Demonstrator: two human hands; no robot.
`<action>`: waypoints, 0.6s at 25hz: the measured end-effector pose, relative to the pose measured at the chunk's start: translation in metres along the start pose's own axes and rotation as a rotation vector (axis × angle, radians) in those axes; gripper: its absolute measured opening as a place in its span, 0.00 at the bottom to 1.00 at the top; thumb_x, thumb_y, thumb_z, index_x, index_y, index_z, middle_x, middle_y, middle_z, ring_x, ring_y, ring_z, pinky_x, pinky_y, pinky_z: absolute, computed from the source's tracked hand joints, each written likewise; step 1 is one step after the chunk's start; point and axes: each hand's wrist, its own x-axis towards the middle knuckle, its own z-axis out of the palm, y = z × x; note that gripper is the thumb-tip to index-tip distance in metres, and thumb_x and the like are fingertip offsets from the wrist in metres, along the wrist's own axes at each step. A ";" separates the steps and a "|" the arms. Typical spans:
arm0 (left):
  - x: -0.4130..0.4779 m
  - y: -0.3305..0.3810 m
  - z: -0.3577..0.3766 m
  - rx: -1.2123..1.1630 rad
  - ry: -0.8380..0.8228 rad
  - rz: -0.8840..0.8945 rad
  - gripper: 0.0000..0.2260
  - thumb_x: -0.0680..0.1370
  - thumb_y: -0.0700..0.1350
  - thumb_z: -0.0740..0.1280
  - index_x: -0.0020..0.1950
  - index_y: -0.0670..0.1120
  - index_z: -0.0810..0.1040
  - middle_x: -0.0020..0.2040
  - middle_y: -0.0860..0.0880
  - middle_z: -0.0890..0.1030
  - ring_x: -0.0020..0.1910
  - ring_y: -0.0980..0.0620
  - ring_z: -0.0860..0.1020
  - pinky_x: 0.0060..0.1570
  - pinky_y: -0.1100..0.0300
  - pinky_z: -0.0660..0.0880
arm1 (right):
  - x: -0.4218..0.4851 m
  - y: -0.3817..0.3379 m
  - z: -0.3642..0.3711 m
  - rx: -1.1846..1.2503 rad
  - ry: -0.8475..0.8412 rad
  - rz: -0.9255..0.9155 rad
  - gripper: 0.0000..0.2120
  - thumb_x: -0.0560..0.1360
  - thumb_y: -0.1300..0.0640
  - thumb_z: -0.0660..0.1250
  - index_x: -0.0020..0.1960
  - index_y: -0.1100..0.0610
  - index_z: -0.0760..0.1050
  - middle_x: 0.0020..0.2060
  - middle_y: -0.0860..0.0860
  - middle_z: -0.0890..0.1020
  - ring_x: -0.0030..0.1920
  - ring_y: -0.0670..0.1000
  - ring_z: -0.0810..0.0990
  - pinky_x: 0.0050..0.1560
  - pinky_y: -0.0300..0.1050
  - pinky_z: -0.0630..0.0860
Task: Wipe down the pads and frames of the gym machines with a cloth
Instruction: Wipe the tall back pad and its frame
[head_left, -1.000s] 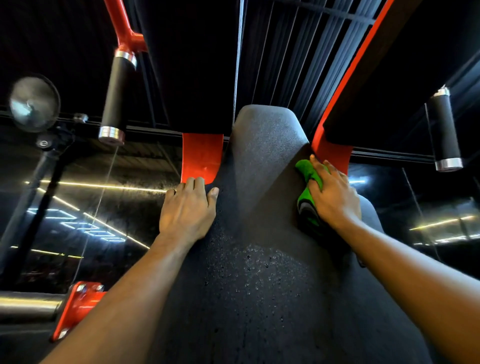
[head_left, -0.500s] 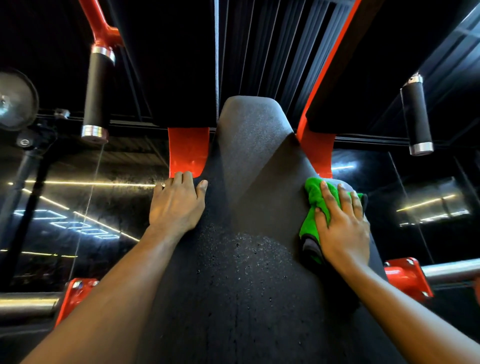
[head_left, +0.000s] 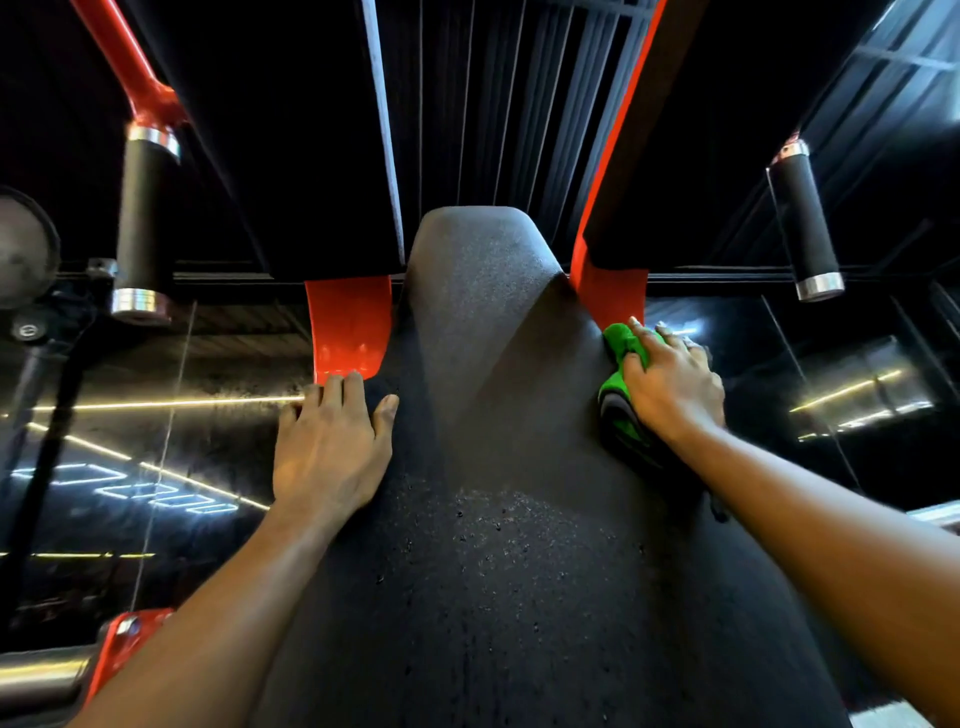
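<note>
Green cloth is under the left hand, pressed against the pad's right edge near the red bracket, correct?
No. The head view shows the green cloth under the right hand, not the left, pressed against the pad at its right edge near the red bracket. The left hand lies flat on the pad.

Under the left hand (head_left: 332, 457), the broad black back pad (head_left: 483, 467) is matt and grainy, like coarse vinyl, with pale specks showing nearer the wrist. Beneath the right hand (head_left: 670, 384), the bunched green cloth (head_left: 621, 358) looks soft and fleecy, with a grey layer folded in. Just beyond the left fingertips, the red painted metal bracket (head_left: 350, 327) is smooth and glossy. Up and outward from that hand, the black cylindrical handle grip (head_left: 141, 223) looks matt, rubbery, capped with polished chrome collars. The dark wall panel (head_left: 156, 374) left of it is mirror-glossy.
</note>
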 end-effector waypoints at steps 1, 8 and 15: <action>-0.005 0.005 0.000 0.006 0.026 -0.021 0.27 0.83 0.60 0.49 0.71 0.41 0.69 0.68 0.40 0.74 0.67 0.39 0.72 0.65 0.39 0.68 | -0.002 0.001 0.001 0.010 0.018 0.001 0.26 0.80 0.44 0.56 0.77 0.39 0.63 0.78 0.48 0.64 0.77 0.57 0.61 0.71 0.60 0.65; -0.046 0.092 -0.008 -0.217 0.047 0.361 0.27 0.82 0.58 0.48 0.80 0.49 0.62 0.82 0.49 0.57 0.80 0.48 0.56 0.78 0.47 0.53 | -0.042 0.020 0.004 -0.032 0.059 -0.064 0.27 0.80 0.43 0.58 0.79 0.38 0.59 0.80 0.49 0.59 0.80 0.57 0.54 0.73 0.62 0.63; -0.045 0.110 0.002 -0.155 -0.142 0.353 0.25 0.85 0.57 0.45 0.82 0.51 0.54 0.82 0.51 0.53 0.81 0.50 0.49 0.79 0.50 0.48 | -0.101 0.043 0.004 -0.084 0.081 -0.041 0.30 0.77 0.41 0.53 0.79 0.39 0.59 0.80 0.52 0.60 0.78 0.61 0.58 0.66 0.64 0.70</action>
